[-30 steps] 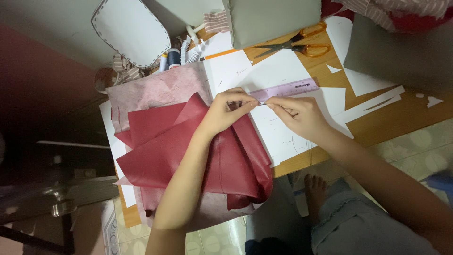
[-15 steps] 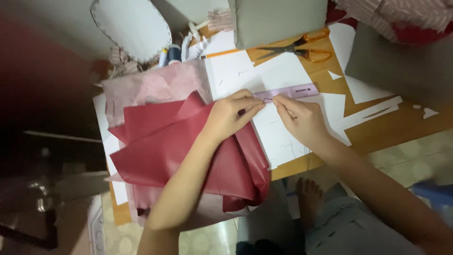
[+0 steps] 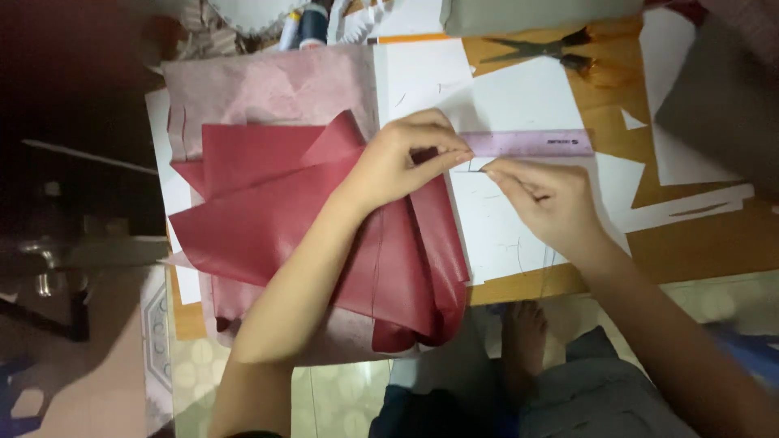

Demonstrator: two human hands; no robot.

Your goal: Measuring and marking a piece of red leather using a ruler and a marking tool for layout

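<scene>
My left hand (image 3: 402,158) rests on folded dark red fabric (image 3: 292,227), its fingertips pressing the left end of a translucent purple ruler (image 3: 531,143). The ruler lies flat on a white paper sheet (image 3: 503,219). My right hand (image 3: 548,199) is pinched shut just below the ruler's edge, with a thin dark tip showing at its fingertips on the paper; what it is I cannot tell. A thin thread runs down over the red fabric. A pale pink sheet (image 3: 268,89) lies under the red fabric.
Orange-handled scissors (image 3: 560,50) lie at the back right on a brown board (image 3: 698,235). Thread spools (image 3: 304,20) stand at the back edge. A grey box (image 3: 535,12) sits behind the paper. White paper offcuts (image 3: 690,203) lie right. My bare foot (image 3: 523,341) is below the table.
The view has shifted closer over the table. My hands stay at the ruler; the right hand has slid slightly left along its lower edge.
</scene>
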